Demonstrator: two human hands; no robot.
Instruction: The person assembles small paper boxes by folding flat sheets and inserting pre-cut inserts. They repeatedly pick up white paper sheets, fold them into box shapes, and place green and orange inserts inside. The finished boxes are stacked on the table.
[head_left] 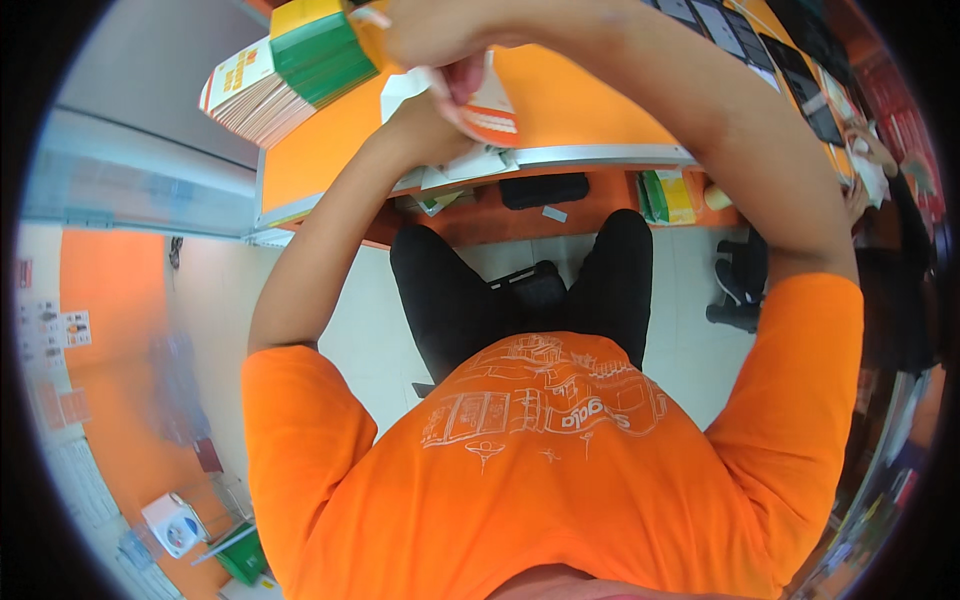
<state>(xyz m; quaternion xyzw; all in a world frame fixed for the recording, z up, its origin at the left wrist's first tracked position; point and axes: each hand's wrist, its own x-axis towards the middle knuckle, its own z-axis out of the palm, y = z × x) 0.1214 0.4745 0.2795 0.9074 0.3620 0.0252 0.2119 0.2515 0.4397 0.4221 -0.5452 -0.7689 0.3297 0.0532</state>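
My left hand [432, 132] is closed on a white and orange paper carton [490, 118] above the near edge of the orange tabletop. My right hand [432, 30] is bent over the top of that carton, its fingers curled against it and partly hidden. Just left of my hands lies a row of tightly packed flat cartons: a white and orange bundle [250, 95] and a green and yellow bundle [322, 52]. White paper pieces [465, 168] lie under my left hand at the table's edge.
Below the orange tabletop [590, 95], a shelf holds a black object [545, 191] and green and yellow packs [667, 197]. Several phone-like dark devices [800, 85] lie at the far right. Another person's hand [872, 150] holds white paper there. A bluish panel [140, 185] stands at the left.
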